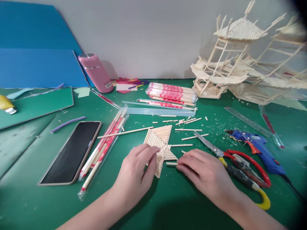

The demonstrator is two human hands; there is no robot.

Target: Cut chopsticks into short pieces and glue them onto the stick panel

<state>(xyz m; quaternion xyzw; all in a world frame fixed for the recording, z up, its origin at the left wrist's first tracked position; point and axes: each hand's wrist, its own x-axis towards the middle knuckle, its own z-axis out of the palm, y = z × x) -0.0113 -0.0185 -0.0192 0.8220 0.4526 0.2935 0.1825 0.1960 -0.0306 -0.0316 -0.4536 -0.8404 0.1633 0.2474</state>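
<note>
A flat panel of glued wooden sticks (160, 140), shaped like a roof section, lies on the green mat (182, 198). My left hand (135, 172) rests on its lower left edge with fingers pressing the sticks. My right hand (206, 174) pinches a short wooden stick (171, 163) against the panel's lower right edge. Loose cut sticks (188, 129) lie scattered just beyond the panel.
Scissors (240, 169) and a blue glue gun (260, 150) lie at the right. A phone (72, 151) and wrapped chopsticks (103, 150) lie at the left. A chopstick pack (171, 93), pink bottle (96, 72) and stick-built model (230, 60) stand at the back.
</note>
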